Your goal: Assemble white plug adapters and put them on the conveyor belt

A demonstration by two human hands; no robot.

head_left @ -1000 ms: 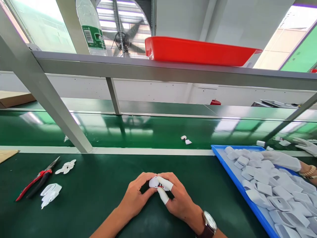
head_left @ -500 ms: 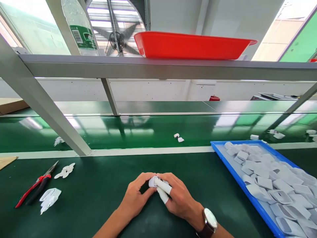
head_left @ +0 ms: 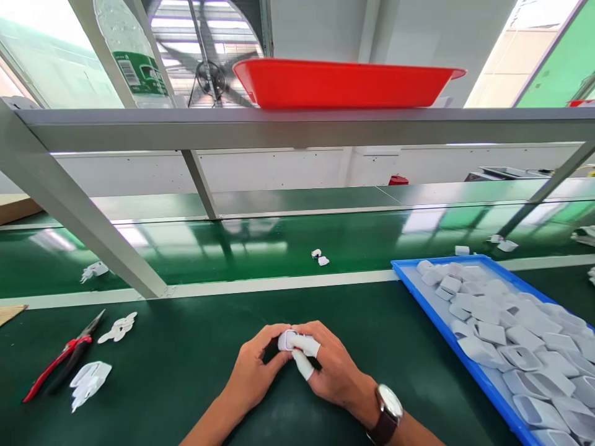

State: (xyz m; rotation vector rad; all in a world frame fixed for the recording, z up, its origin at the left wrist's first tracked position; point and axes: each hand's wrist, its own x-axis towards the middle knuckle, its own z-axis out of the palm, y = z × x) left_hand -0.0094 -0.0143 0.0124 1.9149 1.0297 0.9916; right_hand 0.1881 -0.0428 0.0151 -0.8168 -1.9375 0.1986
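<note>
Head: hands point(head_left: 258, 373), part point(head_left: 284, 340), green bench point(head_left: 176, 378), conveyor point(head_left: 260, 248)

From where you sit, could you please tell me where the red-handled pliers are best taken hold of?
Grip the red-handled pliers by their red and black handles, coming from above on the near-left side. They lie flat on the green table, with the handles toward the near edge and the pointed nose aimed away.

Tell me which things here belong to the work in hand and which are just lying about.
In use: white part pinched by left hand and right hand; blue tray of similar parts.
Lying about: pliers, red tray, bottle.
</note>
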